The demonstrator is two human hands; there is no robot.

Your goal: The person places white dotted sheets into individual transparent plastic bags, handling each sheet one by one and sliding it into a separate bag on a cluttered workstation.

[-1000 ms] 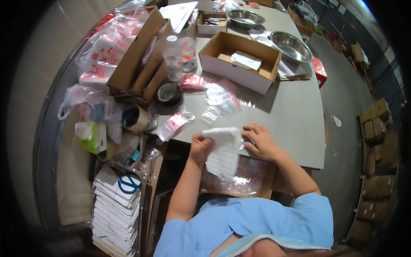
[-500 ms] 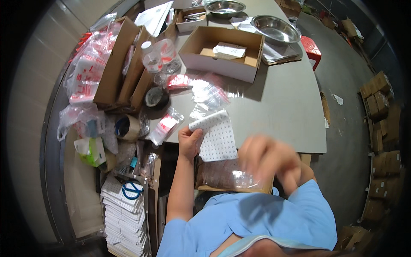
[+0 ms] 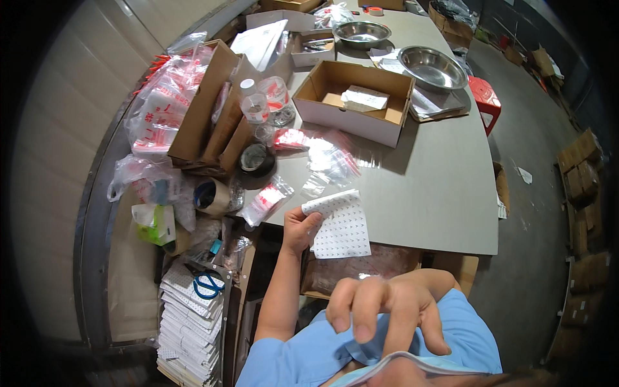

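My left hand (image 3: pixel 300 229) is closed on the edge of a white sheet of paper (image 3: pixel 340 226) printed with rows of small dark marks. The sheet hangs over the table's near edge, its upper left corner folded over. My right hand (image 3: pixel 390 306) is raised close to the camera, in front of my chest. Its fingers are bent and apart, and nothing shows in them. Beneath the sheet, at the table edge, is an open cardboard box (image 3: pixel 309 274) with clear plastic bags (image 3: pixel 393 263) in it.
On the table (image 3: pixel 445 213) lie small zip bags (image 3: pixel 332 158), a dark tape roll (image 3: pixel 256 160) and a white carton (image 3: pixel 351 119). Steel bowls (image 3: pixel 432 68) stand farther back. At lower left, blue-handled scissors (image 3: pixel 208 284) rest on stacked printed sheets (image 3: pixel 190 329). A red stool (image 3: pixel 483 103) stands right.
My right hand has moved from near the sheet and box back toward the camera. The left hand still holds the sheet. The whole view has shifted slightly, showing more of the table's far end.
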